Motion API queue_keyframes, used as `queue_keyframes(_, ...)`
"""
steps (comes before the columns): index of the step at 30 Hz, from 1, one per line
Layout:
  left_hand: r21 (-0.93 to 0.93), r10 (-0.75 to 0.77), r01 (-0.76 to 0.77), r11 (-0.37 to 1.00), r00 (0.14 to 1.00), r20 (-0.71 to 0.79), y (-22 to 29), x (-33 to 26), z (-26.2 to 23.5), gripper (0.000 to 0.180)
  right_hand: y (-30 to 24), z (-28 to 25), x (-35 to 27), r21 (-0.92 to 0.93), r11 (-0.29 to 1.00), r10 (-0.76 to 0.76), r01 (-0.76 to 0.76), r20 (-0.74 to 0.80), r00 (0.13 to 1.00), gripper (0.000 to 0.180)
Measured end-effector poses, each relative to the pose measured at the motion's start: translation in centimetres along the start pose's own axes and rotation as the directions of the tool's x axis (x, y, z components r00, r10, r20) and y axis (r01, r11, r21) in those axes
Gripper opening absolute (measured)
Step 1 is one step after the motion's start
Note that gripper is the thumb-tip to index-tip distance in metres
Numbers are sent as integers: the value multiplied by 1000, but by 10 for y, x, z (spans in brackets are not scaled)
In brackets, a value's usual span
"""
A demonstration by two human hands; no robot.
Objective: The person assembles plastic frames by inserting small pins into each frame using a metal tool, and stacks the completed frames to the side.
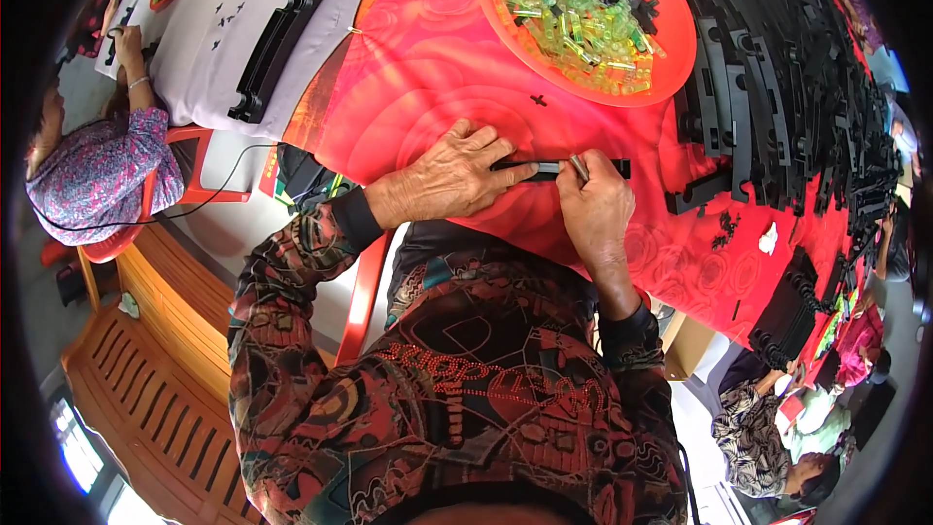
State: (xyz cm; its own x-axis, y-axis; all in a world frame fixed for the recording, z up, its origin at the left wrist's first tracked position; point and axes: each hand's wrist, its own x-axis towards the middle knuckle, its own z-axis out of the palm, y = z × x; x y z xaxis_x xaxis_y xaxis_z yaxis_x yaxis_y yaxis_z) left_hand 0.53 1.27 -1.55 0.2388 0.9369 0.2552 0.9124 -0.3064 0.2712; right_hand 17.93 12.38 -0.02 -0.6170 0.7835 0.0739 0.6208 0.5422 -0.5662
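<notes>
My left hand [455,175] lies flat, fingers spread, pressing on the left part of a long black plastic strip [544,168] that rests on the red tablecloth [408,87], near the table edge in front of me. Most of this strip is hidden under my two hands; I see only a short piece between them and a small end at 3 o'clock from my right hand. My right hand [593,204] is closed around a thin metal tool [579,168], whose grey tip stands out above my fingers and meets the strip; the rest of the tool is covered by my fist, so I cannot tell its shape. At 12 o'clock from my hands stands an orange round tray [671,68] with yellow-green clear pieces [573,29] and small black parts; its top is cut off by the picture edge. At 2 o'clock a big pile of black strips [797,107] reaches toward the dark rim, where details become unclear. At 10 o'clock another black part [274,51] lies on a white cloth [214,0].
</notes>
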Motion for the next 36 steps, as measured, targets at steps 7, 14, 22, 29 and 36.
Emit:
queue_keyframes(7,-70,2,9,997,988,156,-3,9,-6,57,2,2,-3,35,999,-17,19,-32,999,14)
queue_keyframes(14,-103,-21,49,993,967,255,-4,14,-11,56,0,5,-4,84,996,-30,35,-65,997,14)
queue_keyframes(22,-98,-10,39,994,961,278,-4,21,-5,54,1,3,-4,43,999,-8,9,-41,999,14)
queue_keyframes(29,-95,14,3,995,985,172,-5,19,2,56,2,0,1,97,995,2,7,-94,996,11)
queue_keyframes(36,-103,-1,8,995,997,71,-2,20,-3,39,8,-16,7,212,973,69,-89,99,993,16)
